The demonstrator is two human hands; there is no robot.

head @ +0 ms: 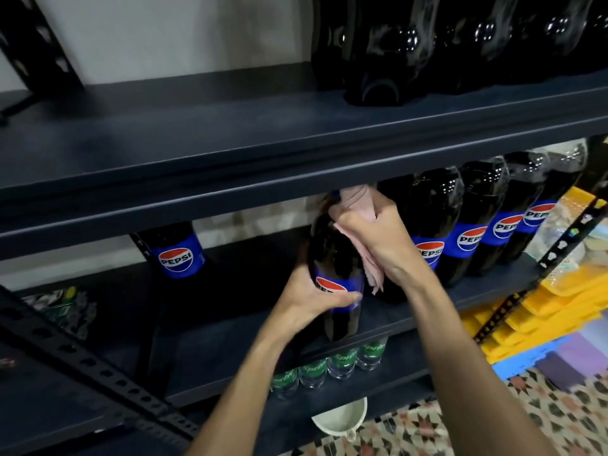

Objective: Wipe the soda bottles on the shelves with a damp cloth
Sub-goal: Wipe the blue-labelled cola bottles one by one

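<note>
Now, the Pepsi bottle (332, 255) being wiped is a big full one, dark right up to the shoulder. I'd judge it heavy, with smooth plastic that turns slick once damp. The label band looks the safest place to take hold, and that's where the left hand (316, 299) is, fingers and thumb curled round the blue wrap. The right hand (371, 230) sits above it, clamped on the pink cloth (373, 274) and pressing it to the bottle's shoulder and neck, with a tail hanging down the right side. The bottle is at the front edge of the middle shelf (424, 312), its top up by the lip of the shelf above (230, 179). Whether its base rests or is lifted, I can't tell. A row of Pepsi bottles (470, 225) stands just to its right.
</note>
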